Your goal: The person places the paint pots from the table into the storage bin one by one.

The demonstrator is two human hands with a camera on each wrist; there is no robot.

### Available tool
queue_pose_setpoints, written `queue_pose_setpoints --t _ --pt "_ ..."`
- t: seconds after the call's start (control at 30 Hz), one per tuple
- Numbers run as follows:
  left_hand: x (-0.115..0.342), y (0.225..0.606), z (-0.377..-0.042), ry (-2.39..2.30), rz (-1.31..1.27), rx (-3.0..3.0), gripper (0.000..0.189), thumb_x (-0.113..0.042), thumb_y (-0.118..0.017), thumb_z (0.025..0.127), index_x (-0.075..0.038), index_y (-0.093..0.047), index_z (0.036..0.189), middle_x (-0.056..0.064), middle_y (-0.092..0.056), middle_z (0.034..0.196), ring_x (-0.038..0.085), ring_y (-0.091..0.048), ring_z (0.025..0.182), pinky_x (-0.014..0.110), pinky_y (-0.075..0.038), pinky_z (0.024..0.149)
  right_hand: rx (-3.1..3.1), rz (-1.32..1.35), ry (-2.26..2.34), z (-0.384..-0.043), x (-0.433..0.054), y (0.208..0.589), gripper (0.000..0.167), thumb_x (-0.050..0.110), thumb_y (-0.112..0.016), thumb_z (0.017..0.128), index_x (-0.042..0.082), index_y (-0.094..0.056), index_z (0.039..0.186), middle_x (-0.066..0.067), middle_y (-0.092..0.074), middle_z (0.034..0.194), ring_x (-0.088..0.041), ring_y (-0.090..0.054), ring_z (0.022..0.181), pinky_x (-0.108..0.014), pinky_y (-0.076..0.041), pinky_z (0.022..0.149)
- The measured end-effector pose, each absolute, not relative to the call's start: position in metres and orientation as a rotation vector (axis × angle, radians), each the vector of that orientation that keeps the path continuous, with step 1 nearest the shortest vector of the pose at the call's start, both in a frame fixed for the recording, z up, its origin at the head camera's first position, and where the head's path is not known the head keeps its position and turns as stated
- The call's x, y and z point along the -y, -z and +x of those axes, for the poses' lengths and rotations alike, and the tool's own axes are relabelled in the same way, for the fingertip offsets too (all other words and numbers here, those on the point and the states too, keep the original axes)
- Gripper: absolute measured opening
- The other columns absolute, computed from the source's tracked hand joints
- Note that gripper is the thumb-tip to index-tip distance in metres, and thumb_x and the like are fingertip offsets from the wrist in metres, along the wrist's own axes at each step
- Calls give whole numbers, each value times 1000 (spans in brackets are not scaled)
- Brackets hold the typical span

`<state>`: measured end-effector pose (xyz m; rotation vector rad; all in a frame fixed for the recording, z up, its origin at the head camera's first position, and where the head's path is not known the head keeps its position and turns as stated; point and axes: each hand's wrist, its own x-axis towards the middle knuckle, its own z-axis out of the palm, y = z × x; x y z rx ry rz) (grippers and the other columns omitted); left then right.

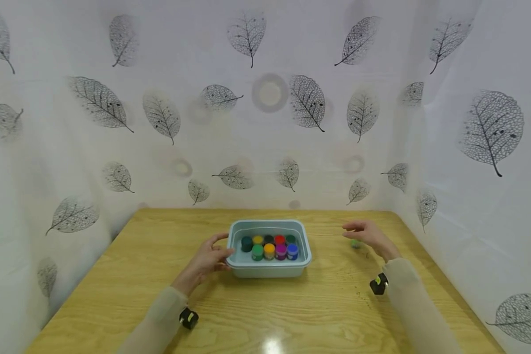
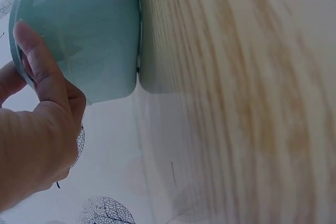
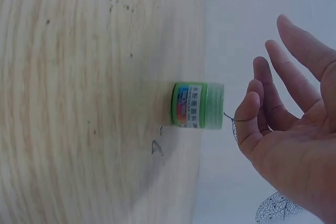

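Note:
A pale blue-green plastic basin stands on the wooden table with several small paint jars of various colours inside. My left hand grips the basin's left rim; in the left wrist view, fingers lie over the edge of its wall. A light green paint jar with a label and translucent lid stands upright on the table at the right. Just above it hovers my right hand, fingers loosely spread and apart from the lid in the right wrist view.
Small dark specks mark the wooden table in front of the green jar. A white curtain with leaf prints hangs behind the table and along both sides. Each wrist carries a small black camera.

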<state>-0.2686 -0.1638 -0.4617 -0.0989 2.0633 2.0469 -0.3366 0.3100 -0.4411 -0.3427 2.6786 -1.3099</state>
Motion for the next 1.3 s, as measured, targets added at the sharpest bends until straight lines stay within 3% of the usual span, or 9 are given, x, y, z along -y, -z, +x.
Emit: queue_pose_setpoints --t 0.47,0.63,1.03,1.3 --pt "165 458 -269 -2059 -94 -2062 62 -6 -64 93 -13 -37 147 19 -65 96 16 -64 69 28 -58 59 -2732 -296 1272 -341 -328 447 45 15 -61 97 -7 -52 135 -30 -41 146 -51 -37 133 -58 -38 109" --pt "165 458 -271 -2068 -89 -2058 63 -7 -66 92 -13 -37 148 23 -65 102 17 -64 70 27 -58 60 -2712 -345 1286 -340 -330 448 47 13 -63 96 -8 -50 136 -30 -46 142 -47 -44 126 -54 -44 104" --pt "164 461 -266 -2081 -98 -2052 63 -6 -67 91 -12 -39 147 19 -66 98 16 -64 68 27 -58 58 -2597 -330 1370 -338 -327 466 53 8 -72 87 -9 -51 133 -30 -56 128 -23 -59 101 -27 -56 80" --pt "164 461 -267 -2076 -112 -2055 62 -7 -67 91 -13 -40 146 15 -65 94 16 -64 69 27 -58 58 -2629 -338 1300 -338 -313 467 53 11 -73 87 -6 -53 133 -29 -55 132 -32 -60 110 -31 -57 81"
